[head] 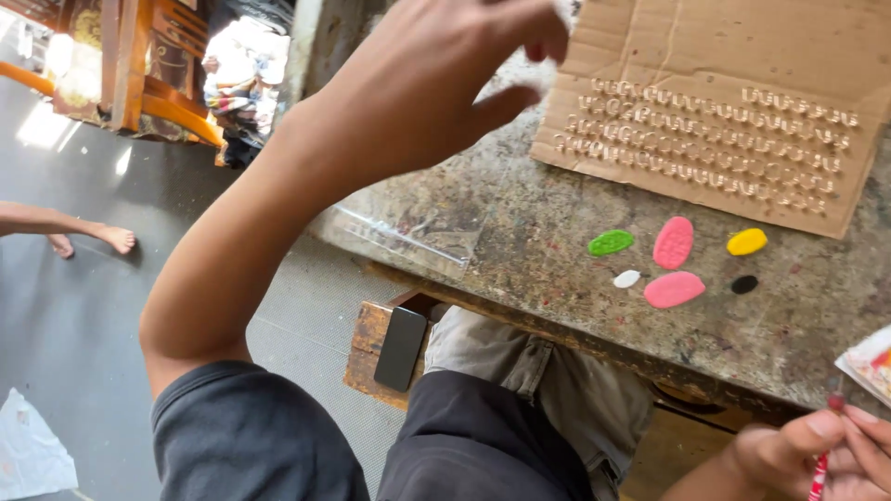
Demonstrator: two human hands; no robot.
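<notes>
My left hand (436,74) is raised above the stained worktable (520,232), fingers loosely curled and holding nothing I can see. At the bottom right, my right hand (817,455) grips a thin red stick tool (821,464). On the table lie flattened clay pieces: a green oval (610,243), two pink ovals (674,242) (674,289), a yellow one (746,242), a small white one (626,278) and a small black one (743,285). Behind them is a cardboard sheet (724,56) covered with rows of small clear beads (705,144).
A clear plastic bag (408,232) lies at the table's left edge. A dark phone (401,348) rests on the wooden bench (367,357) beside my knee. Another person's bare feet (102,239) are on the grey floor at left, near an orange wooden frame (139,83).
</notes>
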